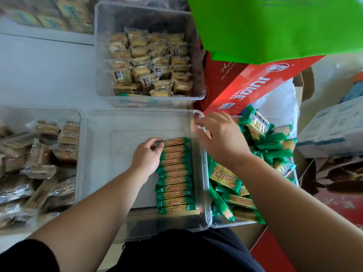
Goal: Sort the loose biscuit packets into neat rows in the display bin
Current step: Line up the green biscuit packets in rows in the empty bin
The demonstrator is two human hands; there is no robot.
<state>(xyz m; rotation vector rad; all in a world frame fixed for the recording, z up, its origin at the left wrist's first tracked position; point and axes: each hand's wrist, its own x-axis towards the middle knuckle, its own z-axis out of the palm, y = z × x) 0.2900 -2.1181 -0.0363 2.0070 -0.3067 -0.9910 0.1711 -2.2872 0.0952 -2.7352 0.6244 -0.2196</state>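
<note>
Display bin [137,122], one row of biscuit packets [174,173] along its right wall; left hand [147,156] fingers [157,142] curled on the row's far end, right hand [218,138] blurred, grip unclear; row-building apparently under way, next wants a loose packet [257,122] slotted in squarely.

A green bag [275,26] overhangs a red juice carton [255,85], beside a clear tub [101,46] of pale wrapped cakes [149,61].
</note>
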